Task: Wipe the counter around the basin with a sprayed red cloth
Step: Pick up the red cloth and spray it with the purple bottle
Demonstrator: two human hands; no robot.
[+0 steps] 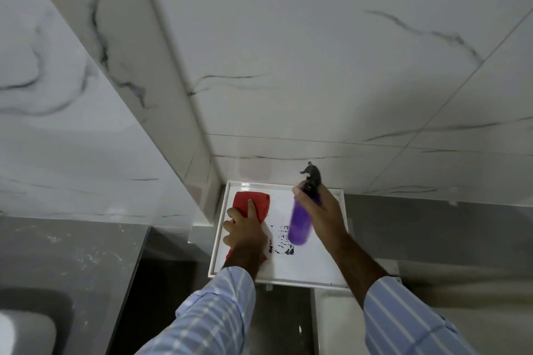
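A folded red cloth lies on a white tray-like shelf in the wall corner. My left hand presses down on the cloth, fingers wrapped over its near part. My right hand grips a purple spray bottle with a black trigger head, held tilted above the shelf just right of the cloth. The grey counter and the rim of the white basin show at the lower left, away from both hands.
Marble-patterned wall tiles rise behind the shelf and a tiled column edge juts out to its left. Black printed marks sit on the shelf between my hands. A grey ledge runs to the right.
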